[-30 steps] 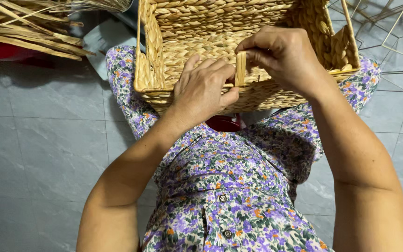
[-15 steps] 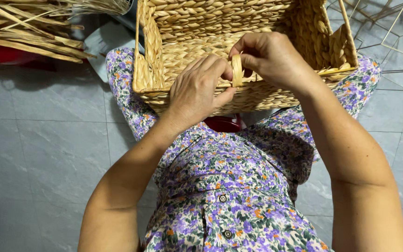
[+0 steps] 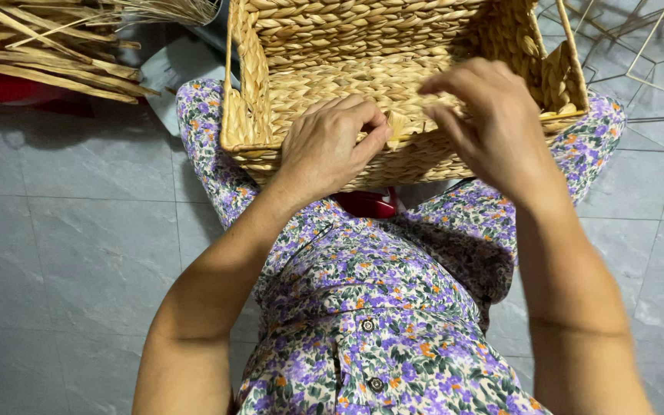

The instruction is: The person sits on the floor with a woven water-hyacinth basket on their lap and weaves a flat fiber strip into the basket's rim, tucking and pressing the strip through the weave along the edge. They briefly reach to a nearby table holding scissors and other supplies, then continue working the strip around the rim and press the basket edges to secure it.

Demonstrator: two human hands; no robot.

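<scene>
Left hand pinching straw strand at woven basket rim; right hand — fingers loose, open

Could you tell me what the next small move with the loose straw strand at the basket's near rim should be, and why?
Probably pull the pale flat straw strand snug through the rim. The left hand presses on the near wall of the rectangular woven straw basket, the right hand hovers with fingers spread beside it, and the strand's end pokes out between them.

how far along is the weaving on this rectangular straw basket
Done: the rectangular woven straw basket has walls braided all round. In hand: left hand and right hand work a strand end at the near rim. Left: loose dried straw lies unused on the floor.
</scene>
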